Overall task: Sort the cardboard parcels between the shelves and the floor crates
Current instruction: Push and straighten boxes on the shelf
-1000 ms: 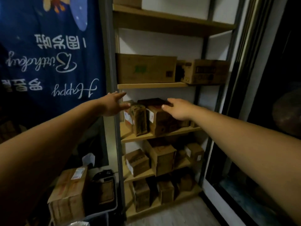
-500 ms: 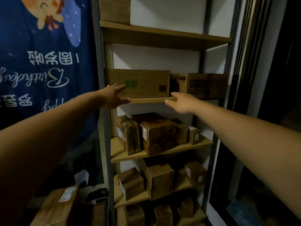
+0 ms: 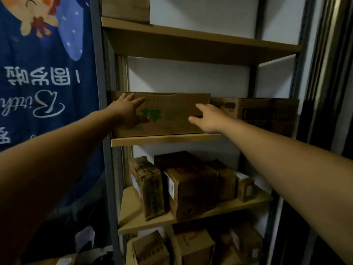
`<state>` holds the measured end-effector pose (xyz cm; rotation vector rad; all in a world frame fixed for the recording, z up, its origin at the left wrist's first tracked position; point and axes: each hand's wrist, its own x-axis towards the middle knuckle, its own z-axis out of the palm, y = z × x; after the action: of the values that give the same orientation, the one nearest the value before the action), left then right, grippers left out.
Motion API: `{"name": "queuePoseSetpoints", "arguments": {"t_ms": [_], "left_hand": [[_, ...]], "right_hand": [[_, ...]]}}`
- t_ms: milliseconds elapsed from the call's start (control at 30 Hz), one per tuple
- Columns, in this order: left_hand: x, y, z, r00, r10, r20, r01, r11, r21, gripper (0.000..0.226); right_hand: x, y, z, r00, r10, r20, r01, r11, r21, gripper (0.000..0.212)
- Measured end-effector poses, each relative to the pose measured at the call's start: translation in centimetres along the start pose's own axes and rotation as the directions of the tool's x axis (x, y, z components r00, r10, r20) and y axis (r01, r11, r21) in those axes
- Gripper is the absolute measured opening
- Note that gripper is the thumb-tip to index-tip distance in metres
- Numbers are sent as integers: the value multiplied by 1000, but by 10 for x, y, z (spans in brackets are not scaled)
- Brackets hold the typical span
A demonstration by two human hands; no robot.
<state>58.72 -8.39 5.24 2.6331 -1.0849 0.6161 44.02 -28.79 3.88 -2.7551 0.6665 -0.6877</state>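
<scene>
- Right now your left hand (image 3: 129,111) lies flat, fingers spread, on the left front of the long box (image 3: 177,106).
- Your right hand (image 3: 209,119), fingers straight, is at its right end.
- That box sits along the shelf's (image 3: 164,140) front edge.

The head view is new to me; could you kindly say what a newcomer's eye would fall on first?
Two bare arms reach in from the bottom corners, the left hand spread on the front of a wide cardboard box with green print and the right hand at its right end, on a wooden shelf. To the left hangs a blue birthday banner, and smaller parcels crowd the shelf below.
</scene>
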Motion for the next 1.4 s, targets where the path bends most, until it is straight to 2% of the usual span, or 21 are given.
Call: {"name": "queuePoseSetpoints", "arguments": {"t_ms": [233,400,533,633,767,900,1067,1167,1267,1400], "left_hand": [[65,-10,18,994,-47,-96,60,988,142,88],[91,-25,26,979,-189,-80,198,972,125,92],[96,-34,35,975,-147,-166,187,948,258,96],[102,-31,31,972,-149,-180,191,949,250,87],[101,-26,41,962,-178,-207,213,964,159,86],[86,-27,49,942,-170,-289,233,951,202,90],[59,-28,47,934,-111,-339,176,970,169,77],[40,-24,49,917,-71,-392,139,979,150,72],[21,-20,54,893,-65,-446,137,982,131,71],[3,-13,60,864,-89,-496,135,989,57,59]], "right_hand": [[89,24,4,993,-65,-97,61,997,-48,77],[137,45,9,996,-65,-58,59,993,-102,79],[147,56,24,990,-108,-92,98,989,-107,81],[148,58,26,985,-119,-129,105,989,-106,83],[149,59,24,966,-160,-203,131,980,-151,74],[137,59,28,949,-156,-275,132,986,-103,66],[118,61,28,927,-146,-346,131,989,-66,54],[105,66,35,897,-149,-417,146,989,-39,45],[90,74,44,832,-163,-530,182,983,-16,38],[73,84,53,755,-193,-627,233,972,-18,29]]}}
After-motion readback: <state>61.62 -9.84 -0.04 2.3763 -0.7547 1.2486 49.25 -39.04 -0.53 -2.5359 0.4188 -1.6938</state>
